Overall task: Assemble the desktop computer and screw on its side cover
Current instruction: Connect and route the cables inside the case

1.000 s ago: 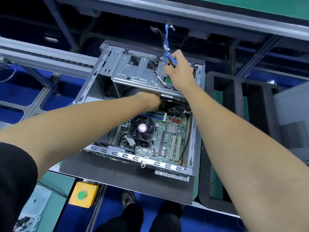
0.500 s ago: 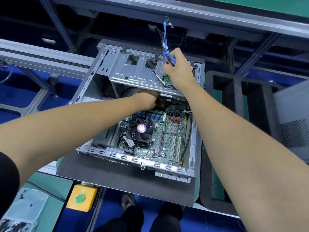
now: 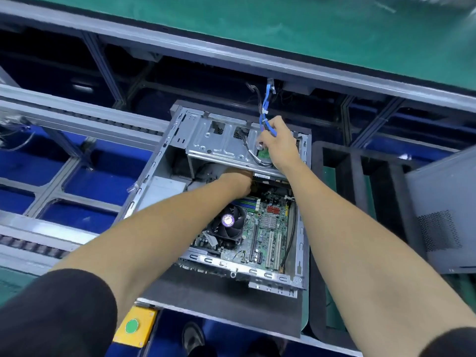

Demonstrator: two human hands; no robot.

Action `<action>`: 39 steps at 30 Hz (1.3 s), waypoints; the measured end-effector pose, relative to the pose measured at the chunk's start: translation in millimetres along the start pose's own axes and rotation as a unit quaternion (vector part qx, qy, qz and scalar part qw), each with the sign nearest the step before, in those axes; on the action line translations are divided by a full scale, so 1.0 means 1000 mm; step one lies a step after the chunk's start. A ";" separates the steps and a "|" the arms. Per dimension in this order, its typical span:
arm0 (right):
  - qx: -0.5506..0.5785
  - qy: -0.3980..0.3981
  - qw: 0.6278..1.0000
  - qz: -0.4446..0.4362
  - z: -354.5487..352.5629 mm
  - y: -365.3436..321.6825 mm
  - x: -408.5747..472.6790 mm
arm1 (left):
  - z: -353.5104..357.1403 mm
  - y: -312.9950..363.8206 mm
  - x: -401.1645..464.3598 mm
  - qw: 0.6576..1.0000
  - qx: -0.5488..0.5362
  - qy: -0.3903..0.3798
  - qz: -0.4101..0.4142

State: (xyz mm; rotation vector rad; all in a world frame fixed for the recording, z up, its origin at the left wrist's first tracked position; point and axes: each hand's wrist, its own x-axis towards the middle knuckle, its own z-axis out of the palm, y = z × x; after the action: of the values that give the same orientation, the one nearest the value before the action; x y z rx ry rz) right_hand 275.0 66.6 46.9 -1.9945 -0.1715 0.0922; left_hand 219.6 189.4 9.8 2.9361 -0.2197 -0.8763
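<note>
We see case (image 3: 164, 161) open, motherboard (image 3: 268, 228) and fan (image 3: 226, 222) fitted. Right hand (image 3: 279, 144) pinches blue cable (image 3: 265, 109); left hand (image 3: 238, 182) under drive cage (image 3: 219, 143), grip unclear. Side cover (image 3: 443, 215) lies right, unscrewed.

the computer case (image 3: 154, 176) is a grey metal box that lies on its side on a dark mat, open at the top, so the green motherboard (image 3: 268, 228) with its black cooler fan (image 3: 228, 222) is visible inside. at the far end a silver drive cage (image 3: 219, 143) spans the case, and blue and black cables (image 3: 265, 109) rise up from it above the far edge. the grey side cover (image 3: 443, 215), with a perforated vent area, lies apart to the right of the case.
</note>
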 end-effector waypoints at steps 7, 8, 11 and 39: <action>0.064 0.034 0.997 -0.030 -0.005 -0.019 -0.017 | -0.034 -0.034 -0.064 0.986 -0.135 0.008 0.094; 0.066 0.040 0.997 -0.031 -0.006 -0.024 -0.020 | -0.044 -0.040 -0.078 0.980 -0.163 -0.010 0.113; 0.092 0.056 0.993 -0.040 -0.007 -0.044 -0.027 | -0.071 -0.052 -0.107 0.935 -0.324 0.002 0.143; 0.159 0.098 0.981 -0.048 0.046 -0.081 -0.136 | -0.024 -0.031 -0.127 0.624 -0.748 0.191 0.124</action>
State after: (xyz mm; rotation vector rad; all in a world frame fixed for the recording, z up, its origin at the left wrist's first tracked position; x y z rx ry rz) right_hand 127.9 118.9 99.2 -1.6611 -0.1171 -0.1308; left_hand 131.1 240.8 95.2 1.3267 0.1216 -0.0956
